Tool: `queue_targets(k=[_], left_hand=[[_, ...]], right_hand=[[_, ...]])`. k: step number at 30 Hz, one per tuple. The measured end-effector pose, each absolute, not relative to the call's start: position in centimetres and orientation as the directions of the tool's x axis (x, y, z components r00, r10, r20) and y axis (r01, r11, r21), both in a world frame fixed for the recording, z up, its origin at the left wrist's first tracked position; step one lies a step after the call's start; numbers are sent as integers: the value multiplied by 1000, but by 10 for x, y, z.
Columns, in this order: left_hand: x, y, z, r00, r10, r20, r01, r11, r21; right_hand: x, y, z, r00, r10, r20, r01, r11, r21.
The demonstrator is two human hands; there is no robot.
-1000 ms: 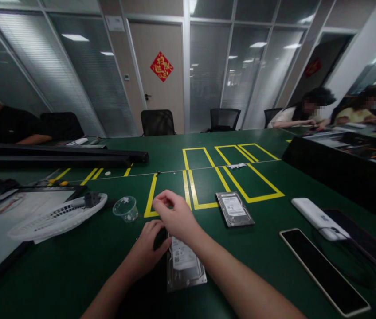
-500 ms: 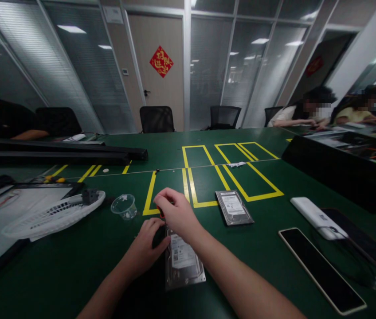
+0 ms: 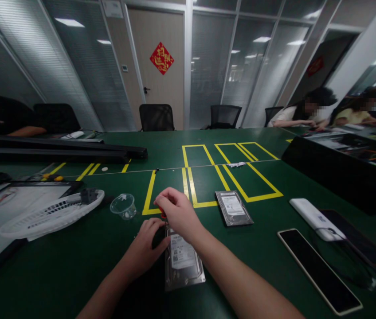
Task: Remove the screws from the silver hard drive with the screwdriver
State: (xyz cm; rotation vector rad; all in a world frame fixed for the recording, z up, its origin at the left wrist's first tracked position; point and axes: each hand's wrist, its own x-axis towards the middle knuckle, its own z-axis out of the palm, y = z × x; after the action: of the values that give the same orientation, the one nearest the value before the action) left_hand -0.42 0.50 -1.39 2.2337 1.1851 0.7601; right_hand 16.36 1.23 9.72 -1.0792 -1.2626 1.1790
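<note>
A silver hard drive (image 3: pixel 184 261) with a white label lies on the green table in front of me. My left hand (image 3: pixel 148 243) is closed on its far left corner, thumb on the label side and fingertips near the far edge. Above that corner, my right hand (image 3: pixel 178 212) grips a small screwdriver (image 3: pixel 163 214) from the top. Only a bit of its red handle shows; the tip and whatever it touches are hidden between my hands. Farther right rests a second hard drive (image 3: pixel 233 208), label up, with no hand on it.
A clear plastic cup (image 3: pixel 123 207) with small bits stands left, beside a white oval frame (image 3: pixel 51 217). On the right lie a phone (image 3: pixel 319 270), a white power bank (image 3: pixel 317 220) and a black computer case (image 3: pixel 334 168). Yellow tape (image 3: pixel 264 196) marks the table. People sit at the far sides.
My right hand has turned very slightly around the red handle, staying over the same corner. My left hand and both hard drives keep their places; the view has shifted a little.
</note>
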Motion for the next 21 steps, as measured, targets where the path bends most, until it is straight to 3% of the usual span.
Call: queue_targets(k=[7, 12, 21], left_hand=[[-4, 4, -14, 472, 850, 232, 578, -498, 646], [-7, 1, -7, 422, 877, 231, 538, -447, 715], [-7, -5, 8, 507, 813, 287, 489, -545, 681]], right_hand=[[168, 15, 98, -141, 978, 150, -7, 151, -989], [173, 14, 105, -140, 981, 131, -5, 131, -991], [174, 15, 104, -131, 982, 139, -8, 139, -990]])
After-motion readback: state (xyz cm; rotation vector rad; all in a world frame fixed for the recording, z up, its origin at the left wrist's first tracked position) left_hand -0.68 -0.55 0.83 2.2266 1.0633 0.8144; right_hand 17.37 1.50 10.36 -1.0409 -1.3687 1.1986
